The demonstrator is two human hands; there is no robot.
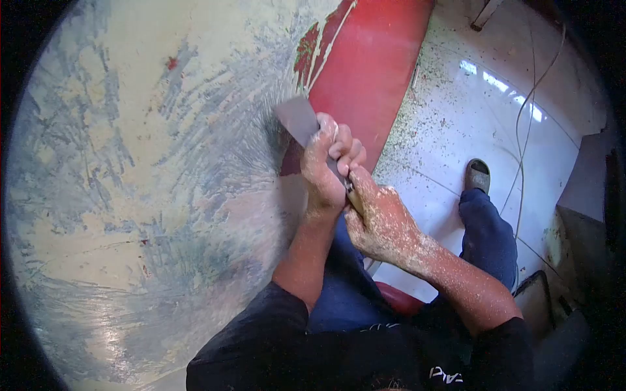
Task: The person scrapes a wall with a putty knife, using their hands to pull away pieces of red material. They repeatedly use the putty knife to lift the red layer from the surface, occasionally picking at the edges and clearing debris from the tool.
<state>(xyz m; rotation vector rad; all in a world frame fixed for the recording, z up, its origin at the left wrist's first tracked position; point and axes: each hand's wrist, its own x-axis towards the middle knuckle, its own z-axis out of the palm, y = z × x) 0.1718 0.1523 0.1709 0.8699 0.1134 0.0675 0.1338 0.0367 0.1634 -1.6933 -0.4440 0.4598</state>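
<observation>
Left hand (321,171) and dust-speckled right hand (386,220) both clasp a scraper (298,122) at centre, its flat grey blade toward eleven o'clock; streaky cream-grey surface (163,176) at nine, smooth red strip (368,68) at one.

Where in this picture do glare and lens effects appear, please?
Head view: bright glare on the white floor, upper right; softer shine on the scratched pale surface, lower left; black, rounded corners around the image.
</observation>
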